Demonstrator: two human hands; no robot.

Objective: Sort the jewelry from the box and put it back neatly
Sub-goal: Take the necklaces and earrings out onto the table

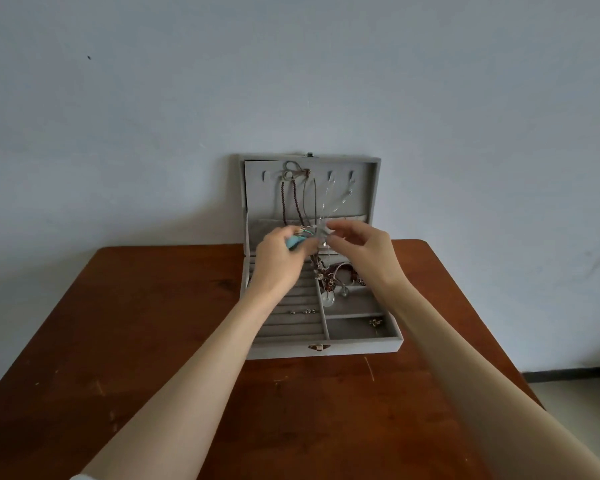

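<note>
Box: a grey velvet jewelry box (pixel 321 351) stands open at the centre of the frame on a brown wooden table (pixel 153 341), its lid (pixel 257 188) upright against the pale wall (pixel 291 64).
Lid contents: dark cord necklaces (pixel 297 202) hang from the hooks at upper centre; thin silvery chains (pixel 340 199) hang from the hooks to their right.
Left hand: the left hand (pixel 279 258), centre frame over the back of the box, is closed around a turquoise piece (pixel 295 242) and the lower ends of the cords.
Right hand: the right hand (pixel 364 247), just right of it, pinches the fine chains between thumb and fingertips, other fingers loosely curled.
Tray, right: a tangle of brown cords and a pale ring pendant (pixel 327 299) lies in the right rear compartment; a small metal piece (pixel 375 322) sits in the front right one.
Tray, left: a few small earrings (pixel 303 311) rest in the ring slots.
</note>
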